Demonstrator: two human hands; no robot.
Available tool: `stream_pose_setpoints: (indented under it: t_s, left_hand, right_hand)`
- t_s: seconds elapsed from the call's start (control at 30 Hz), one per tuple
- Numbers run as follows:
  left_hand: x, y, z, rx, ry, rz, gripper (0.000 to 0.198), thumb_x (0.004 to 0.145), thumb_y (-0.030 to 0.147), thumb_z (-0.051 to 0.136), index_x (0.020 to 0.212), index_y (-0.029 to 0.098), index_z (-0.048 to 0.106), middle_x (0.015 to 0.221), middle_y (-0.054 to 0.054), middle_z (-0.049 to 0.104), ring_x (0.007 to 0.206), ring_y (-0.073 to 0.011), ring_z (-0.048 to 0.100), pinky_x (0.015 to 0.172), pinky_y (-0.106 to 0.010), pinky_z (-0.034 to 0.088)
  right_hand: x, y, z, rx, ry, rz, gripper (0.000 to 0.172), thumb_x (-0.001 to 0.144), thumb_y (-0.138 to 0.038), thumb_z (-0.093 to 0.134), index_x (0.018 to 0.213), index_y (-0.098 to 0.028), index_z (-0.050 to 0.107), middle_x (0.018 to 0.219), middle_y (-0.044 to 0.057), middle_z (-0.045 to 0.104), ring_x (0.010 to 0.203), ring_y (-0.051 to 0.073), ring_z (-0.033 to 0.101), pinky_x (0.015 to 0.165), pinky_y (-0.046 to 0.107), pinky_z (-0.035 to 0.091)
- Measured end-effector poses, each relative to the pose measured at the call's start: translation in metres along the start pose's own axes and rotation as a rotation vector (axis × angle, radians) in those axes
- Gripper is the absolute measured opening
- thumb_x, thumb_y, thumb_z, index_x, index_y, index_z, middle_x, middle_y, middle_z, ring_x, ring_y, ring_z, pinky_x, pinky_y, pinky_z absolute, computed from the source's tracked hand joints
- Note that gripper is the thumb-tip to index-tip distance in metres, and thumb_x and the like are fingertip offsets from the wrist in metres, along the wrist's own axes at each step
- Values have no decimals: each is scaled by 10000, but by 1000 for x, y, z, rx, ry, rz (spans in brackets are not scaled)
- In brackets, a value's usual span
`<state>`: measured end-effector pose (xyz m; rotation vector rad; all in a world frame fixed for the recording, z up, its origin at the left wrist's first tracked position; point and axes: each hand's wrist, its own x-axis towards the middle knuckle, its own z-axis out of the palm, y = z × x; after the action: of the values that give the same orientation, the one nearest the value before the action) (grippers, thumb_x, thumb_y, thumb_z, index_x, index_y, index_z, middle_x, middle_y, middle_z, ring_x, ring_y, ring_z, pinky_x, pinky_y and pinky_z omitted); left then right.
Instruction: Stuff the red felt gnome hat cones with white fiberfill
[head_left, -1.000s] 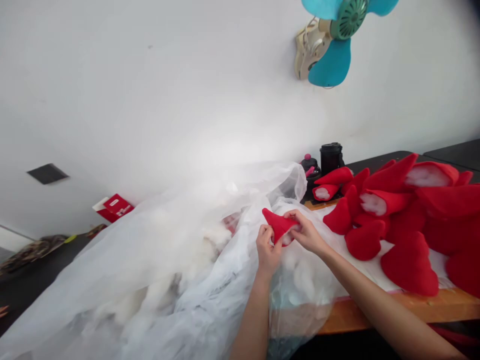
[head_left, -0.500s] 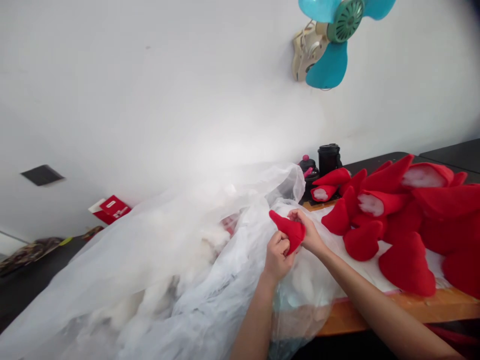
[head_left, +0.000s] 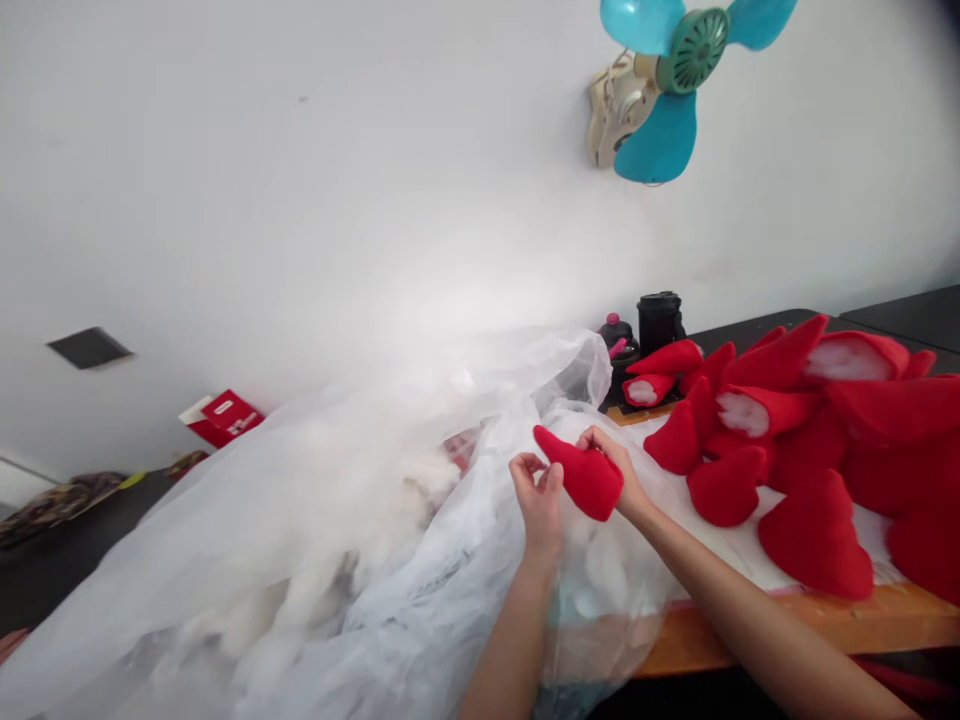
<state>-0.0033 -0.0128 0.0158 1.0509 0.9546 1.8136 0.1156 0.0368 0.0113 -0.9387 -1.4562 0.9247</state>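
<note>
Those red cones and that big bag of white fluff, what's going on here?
A person is handling a red fabric cone with bare hands: the right hand holds it, and the left hand is at its edge. Below the hands lies a large clear plastic bag of white stuffing. To the right, a heap of similar red cones sits on a table, some showing white filling at their open ends.

A bulging plastic bag [head_left: 300,520] is pressing in beside the left hand [head_left: 535,500], a heap of red felt cones [head_left: 780,470] is hemming in the right hand [head_left: 613,468], and open air is leaving passage above them.
</note>
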Motion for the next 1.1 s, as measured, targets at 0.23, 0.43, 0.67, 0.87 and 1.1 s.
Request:
stream_pose_setpoints:
  t_s: [0.23,0.43,0.67,0.87,1.1]
  left_hand:
    - [19,9,-8,-480,118,-443,311,774,424,773,856,167,618,901,-54,682,812,-176,677,828,-325,547]
    - [34,16,-24,-614,302,-396,356,762,512,764,788,202,588,815,-7,661,770,-157,663,848,-348,553]
    - [17,9,-11,-426,83,-291,343,698,414,834,830,220,583,780,10,617,789,-157,658,825,-330,557]
    - [-3,6,-3,-162,-75,-437,327,736,455,791,946,258,636,780,-7,675,643,-159,620,614,-323,545]
    - [6,7,-7,-207,19,-351,307,703,425,827,778,226,606,665,18,600,574,-121,558,545,-261,472]
  right_hand:
    - [-16,-18,15,-279,106,-384,222,772,-207,592,985,-213,528,957,72,576,874,233,568,738,375,508]
    - [-25,-23,7,-287,-242,-649,209,913,-303,579,1098,-222,635,1054,116,696,900,262,657,769,405,543]
    - [-26,-16,19,-344,-556,-443,519,838,-605,659,1157,-195,668,1105,128,700,1010,301,678,912,472,559]
    - [-30,-9,12,370,-755,95,672,968,-700,243,1220,-232,654,481,-27,493,397,172,477,440,361,536]
    - [-30,-15,18,35,-494,-80,612,766,-565,766,1292,-289,619,985,54,730,809,245,695,677,390,619]
